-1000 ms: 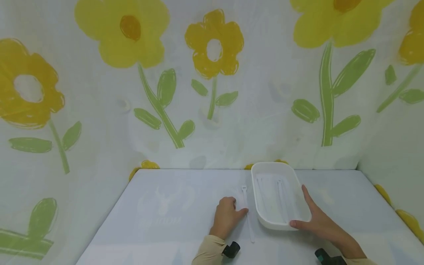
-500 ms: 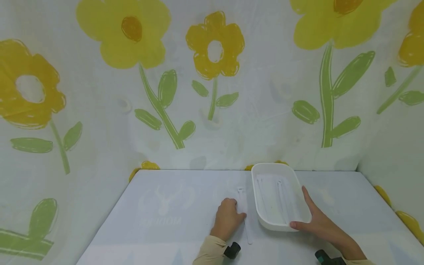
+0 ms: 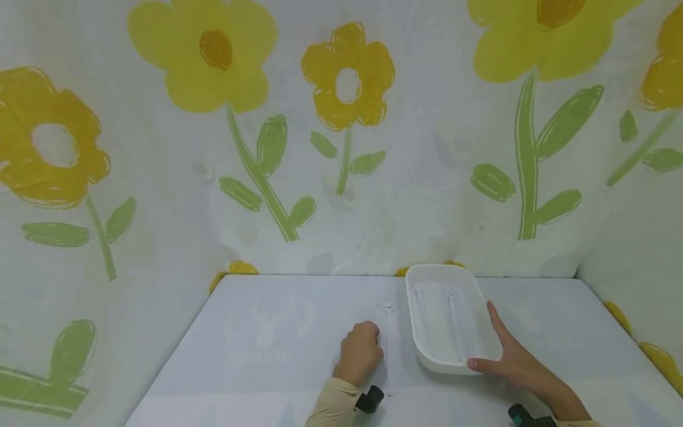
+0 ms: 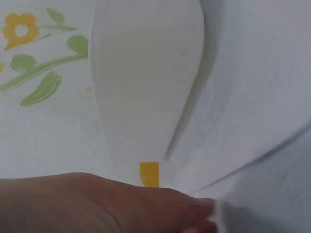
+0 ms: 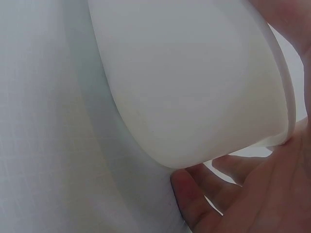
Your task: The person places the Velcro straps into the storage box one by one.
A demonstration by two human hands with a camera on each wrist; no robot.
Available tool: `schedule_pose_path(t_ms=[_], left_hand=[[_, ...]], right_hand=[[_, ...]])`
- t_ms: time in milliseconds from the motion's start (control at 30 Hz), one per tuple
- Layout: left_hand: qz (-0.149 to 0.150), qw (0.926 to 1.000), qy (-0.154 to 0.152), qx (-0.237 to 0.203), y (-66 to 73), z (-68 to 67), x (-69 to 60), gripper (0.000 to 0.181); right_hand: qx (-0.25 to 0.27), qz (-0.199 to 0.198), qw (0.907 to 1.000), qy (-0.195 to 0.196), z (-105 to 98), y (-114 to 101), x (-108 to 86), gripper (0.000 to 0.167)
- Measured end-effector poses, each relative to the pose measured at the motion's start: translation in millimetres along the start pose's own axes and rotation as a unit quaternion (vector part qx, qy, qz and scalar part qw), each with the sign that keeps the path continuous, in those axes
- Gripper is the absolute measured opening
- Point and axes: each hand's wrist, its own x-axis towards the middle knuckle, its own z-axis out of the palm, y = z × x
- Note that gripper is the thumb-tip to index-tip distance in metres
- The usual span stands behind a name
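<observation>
My left hand (image 3: 358, 354) is over the table, its thumb and fingers drawn together at a long thin white strip with a small wider head (image 3: 389, 309), which looks like a cable tie. In the left wrist view something pale shows at the thumb tip (image 4: 206, 208); most of the grip is hidden. On the right, my right hand (image 3: 516, 360) holds a white rectangular tray (image 3: 427, 359) with rounded corners, thumb at its near corner and a finger along its right side. Similar thin white strips (image 3: 455, 314) lie inside the tray.
The white table (image 3: 256, 356) reaches back to a wall (image 3: 416, 196) covered with printed yellow flowers and green leaves. Another wall panel (image 3: 629, 249) rises at the right. A black wrist camera (image 3: 370, 400) sits on the left wrist.
My left hand has shifted slightly left and its thumb has closed in. The strip has moved left and turned straighter with it. The right hand and tray stay in place.
</observation>
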Motion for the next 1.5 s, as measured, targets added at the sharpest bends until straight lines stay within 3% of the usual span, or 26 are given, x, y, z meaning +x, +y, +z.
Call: schedule_pose_path(t_ms=[67, 167, 233, 367, 500, 733, 1033, 1167, 1500], left_hand=[[-0.008, 0.9999, -0.004, -0.005, 1.2, 2.2, -0.1, 0.012], [-0.015, 0.9997, -0.019, -0.003, 4.2, 6.4, 0.4, 0.031], [-0.013, 0.9997, -0.020, 0.008, 5.4, 9.3, 0.8, 0.034], [-0.001, 0.9995, 0.003, 0.030, 5.7, 9.3, -0.1, 0.028], [0.011, 0.9994, 0.023, 0.023, 3.0, 6.2, -2.0, 0.027], [0.016, 0.9996, 0.023, -0.007, 0.7, 2.0, -1.2, 0.011], [0.019, 0.9990, -0.013, -0.038, -5.1, -2.1, -0.1, 0.019], [0.005, 0.9971, -0.037, -0.066, -10.2, -5.4, 1.8, 0.022], [-0.022, 0.9860, -0.082, -0.143, -22.0, -20.1, 11.1, 0.028]], right_hand=[[-0.003, 0.000, 1.0000, 0.000, 0, 0, -0.9, 0.138], [-0.007, 0.004, 1.0000, 0.000, 0, -1, -1.7, 0.138], [-0.006, 0.004, 1.0000, -0.001, 0, -1, -2.1, 0.138], [-0.003, 0.002, 1.0000, -0.002, 0, -2, -2.1, 0.138], [-0.005, -0.002, 1.0000, -0.002, 0, -1, -2.1, 0.139], [-0.005, -0.009, 0.9999, 0.001, -1, -1, -1.8, 0.138], [0.000, -0.003, 1.0000, -0.002, 0, 1, -0.4, 0.139], [0.005, -0.007, 1.0000, -0.005, 1, 2, -0.2, 0.138], [-0.006, -0.002, 1.0000, 0.001, 0, 0, -0.6, 0.140]])
